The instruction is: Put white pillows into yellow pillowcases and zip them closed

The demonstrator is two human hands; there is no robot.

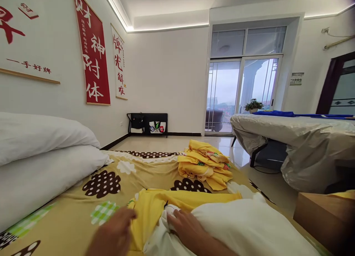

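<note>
Looking across a white-walled room over a bed [80,215], with three wall hangings [93,53] beyond the bed's left side and one glass door [241,93] past its foot. Counting on the bed: two stacked pillows [41,134] at its left edge, one yellow heap [205,165] near its foot, one yellow pillowcase [155,208] at its near end. Touching the pillowcase's edge with the left hand [113,234], too blurred to tell whether gripping. Pressing the right hand [185,224], fingers flat and loose, holding nothing, on a third pillow [249,226] against the pillowcase.
</note>
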